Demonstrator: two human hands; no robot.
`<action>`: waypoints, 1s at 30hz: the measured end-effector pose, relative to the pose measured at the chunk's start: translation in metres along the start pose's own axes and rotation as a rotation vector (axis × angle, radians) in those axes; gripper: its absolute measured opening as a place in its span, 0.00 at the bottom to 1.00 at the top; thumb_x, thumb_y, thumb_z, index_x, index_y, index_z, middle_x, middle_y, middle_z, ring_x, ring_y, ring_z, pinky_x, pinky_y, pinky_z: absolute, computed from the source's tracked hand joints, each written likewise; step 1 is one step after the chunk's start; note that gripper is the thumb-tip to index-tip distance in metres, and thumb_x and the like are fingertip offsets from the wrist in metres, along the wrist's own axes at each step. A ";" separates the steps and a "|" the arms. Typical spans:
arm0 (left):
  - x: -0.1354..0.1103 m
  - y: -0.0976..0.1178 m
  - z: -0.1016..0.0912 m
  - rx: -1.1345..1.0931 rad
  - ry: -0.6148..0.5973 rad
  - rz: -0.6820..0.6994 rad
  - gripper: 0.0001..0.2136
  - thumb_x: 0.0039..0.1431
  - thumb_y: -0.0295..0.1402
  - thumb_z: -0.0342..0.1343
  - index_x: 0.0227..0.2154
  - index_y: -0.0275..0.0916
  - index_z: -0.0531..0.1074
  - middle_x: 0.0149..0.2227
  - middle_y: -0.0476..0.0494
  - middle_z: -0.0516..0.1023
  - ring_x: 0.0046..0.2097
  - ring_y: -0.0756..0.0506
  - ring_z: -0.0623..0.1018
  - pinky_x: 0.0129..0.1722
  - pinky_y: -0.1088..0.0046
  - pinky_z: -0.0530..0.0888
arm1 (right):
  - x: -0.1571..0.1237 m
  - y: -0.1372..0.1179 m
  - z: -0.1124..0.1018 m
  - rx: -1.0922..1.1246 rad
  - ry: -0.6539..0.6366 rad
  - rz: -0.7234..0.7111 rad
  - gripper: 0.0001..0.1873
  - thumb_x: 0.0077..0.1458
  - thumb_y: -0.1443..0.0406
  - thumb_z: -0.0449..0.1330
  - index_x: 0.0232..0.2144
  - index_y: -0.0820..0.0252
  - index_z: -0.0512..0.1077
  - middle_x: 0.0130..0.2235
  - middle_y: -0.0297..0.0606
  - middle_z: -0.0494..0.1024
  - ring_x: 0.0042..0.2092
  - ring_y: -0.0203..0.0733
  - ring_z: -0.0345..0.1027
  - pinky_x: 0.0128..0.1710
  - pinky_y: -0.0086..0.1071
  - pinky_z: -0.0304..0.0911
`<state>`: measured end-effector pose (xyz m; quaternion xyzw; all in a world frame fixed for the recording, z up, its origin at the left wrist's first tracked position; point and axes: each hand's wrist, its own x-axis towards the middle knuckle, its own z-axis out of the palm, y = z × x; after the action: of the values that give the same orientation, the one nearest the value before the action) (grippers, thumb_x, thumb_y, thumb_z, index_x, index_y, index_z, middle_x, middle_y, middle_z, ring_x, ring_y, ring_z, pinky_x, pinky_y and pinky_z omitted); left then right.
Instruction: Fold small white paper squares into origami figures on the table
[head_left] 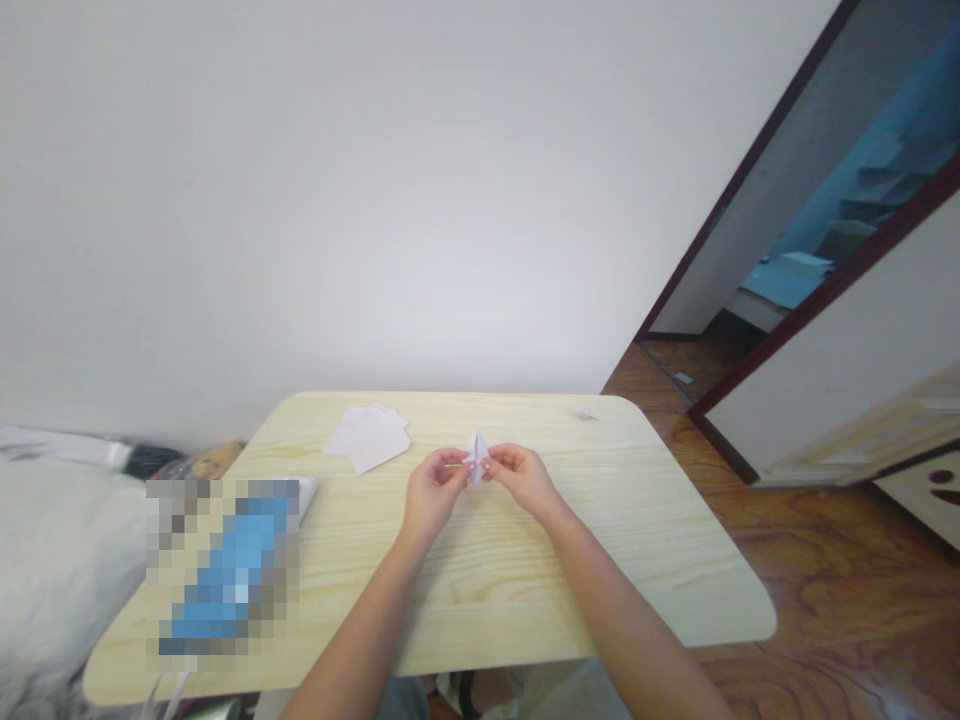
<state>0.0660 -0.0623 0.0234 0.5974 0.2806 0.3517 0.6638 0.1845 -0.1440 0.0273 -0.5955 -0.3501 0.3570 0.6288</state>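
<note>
Between my two hands is a small piece of folded white paper (477,462), diamond-like in outline with a dark crease down its middle. My left hand (435,488) pinches its left side between thumb and fingers. On the other side, my right hand (523,478) grips the right edge the same way. The paper is held just above the middle of the light wooden table (570,560). Several loose white paper sheets (369,438) lie overlapped beyond my left hand. A tiny folded paper piece (585,414) rests near the far right corner.
A blurred-out blue item (240,560) lies at the table's left side, a cord hanging off the front edge. White bedding (67,560) borders the left. The white wall (450,200) rises behind the table. A doorway and wooden floor (817,560) are to the right.
</note>
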 end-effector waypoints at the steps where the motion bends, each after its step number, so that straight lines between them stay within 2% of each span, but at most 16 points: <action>1: 0.000 0.000 0.000 -0.002 0.004 0.007 0.13 0.38 0.35 0.62 0.28 0.35 0.69 0.26 0.48 0.75 0.26 0.50 0.75 0.27 0.75 0.71 | 0.000 -0.001 0.000 -0.005 0.015 0.002 0.15 0.38 0.57 0.63 0.26 0.61 0.69 0.25 0.35 0.74 0.26 0.35 0.67 0.30 0.32 0.65; 4: 0.000 0.003 0.001 -0.028 0.001 -0.011 0.13 0.36 0.34 0.63 0.26 0.35 0.69 0.25 0.47 0.75 0.27 0.50 0.75 0.30 0.75 0.71 | -0.001 -0.005 -0.001 -0.010 0.036 -0.008 0.15 0.37 0.56 0.64 0.24 0.61 0.69 0.23 0.33 0.73 0.24 0.34 0.66 0.28 0.30 0.64; 10: 0.000 0.006 0.002 -0.076 -0.009 -0.066 0.16 0.33 0.36 0.64 0.24 0.37 0.64 0.22 0.51 0.72 0.24 0.52 0.74 0.25 0.77 0.69 | -0.002 -0.004 0.001 -0.055 0.029 -0.026 0.16 0.38 0.55 0.63 0.23 0.61 0.67 0.21 0.31 0.72 0.23 0.33 0.64 0.24 0.27 0.61; 14: 0.000 0.004 0.002 -0.058 -0.009 -0.039 0.16 0.34 0.35 0.64 0.24 0.37 0.63 0.21 0.52 0.71 0.23 0.52 0.73 0.24 0.78 0.69 | -0.003 0.001 0.000 -0.147 0.022 -0.071 0.14 0.43 0.55 0.60 0.23 0.60 0.67 0.22 0.31 0.71 0.24 0.32 0.64 0.25 0.27 0.61; 17: 0.000 0.002 0.001 -0.021 -0.029 0.015 0.15 0.37 0.34 0.63 0.28 0.37 0.65 0.22 0.50 0.73 0.25 0.50 0.74 0.27 0.76 0.70 | -0.003 0.001 -0.004 -0.244 0.015 -0.125 0.11 0.46 0.58 0.58 0.26 0.60 0.69 0.25 0.33 0.73 0.27 0.34 0.65 0.27 0.28 0.61; 20: 0.001 -0.001 -0.003 0.200 -0.046 0.168 0.11 0.44 0.33 0.58 0.34 0.39 0.70 0.28 0.46 0.76 0.33 0.47 0.75 0.34 0.70 0.71 | -0.001 -0.004 -0.013 -0.414 0.019 -0.264 0.06 0.46 0.61 0.60 0.25 0.59 0.72 0.28 0.35 0.73 0.31 0.37 0.66 0.32 0.30 0.61; 22: 0.003 -0.003 -0.006 0.417 -0.062 0.313 0.07 0.46 0.30 0.57 0.31 0.41 0.73 0.33 0.44 0.76 0.38 0.45 0.74 0.41 0.66 0.69 | 0.001 -0.008 -0.020 -0.536 0.013 -0.381 0.03 0.46 0.65 0.60 0.25 0.57 0.73 0.29 0.36 0.73 0.34 0.39 0.66 0.35 0.32 0.60; 24: 0.004 -0.007 -0.008 0.595 -0.085 0.420 0.07 0.46 0.26 0.55 0.28 0.41 0.75 0.34 0.43 0.75 0.40 0.43 0.72 0.44 0.64 0.67 | 0.003 -0.010 -0.026 -0.664 -0.037 -0.447 0.02 0.46 0.67 0.60 0.25 0.56 0.74 0.29 0.36 0.74 0.35 0.40 0.66 0.38 0.33 0.59; 27: 0.005 -0.013 -0.010 0.783 -0.194 0.459 0.10 0.46 0.22 0.52 0.28 0.42 0.76 0.32 0.43 0.75 0.38 0.44 0.72 0.41 0.65 0.67 | 0.005 -0.008 -0.035 -0.870 -0.137 -0.494 0.04 0.46 0.69 0.61 0.25 0.54 0.74 0.30 0.35 0.76 0.36 0.41 0.65 0.40 0.36 0.55; 30: 0.005 -0.018 -0.009 0.874 -0.335 0.480 0.12 0.49 0.22 0.50 0.31 0.42 0.76 0.33 0.43 0.76 0.37 0.45 0.73 0.40 0.67 0.68 | 0.004 -0.003 -0.045 -0.995 -0.225 -0.528 0.05 0.46 0.69 0.61 0.26 0.53 0.74 0.30 0.35 0.77 0.36 0.41 0.66 0.42 0.37 0.52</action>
<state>0.0641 -0.0539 0.0046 0.9142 0.1462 0.2436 0.2890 0.2252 -0.1632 0.0281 -0.6702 -0.6777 0.0414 0.2997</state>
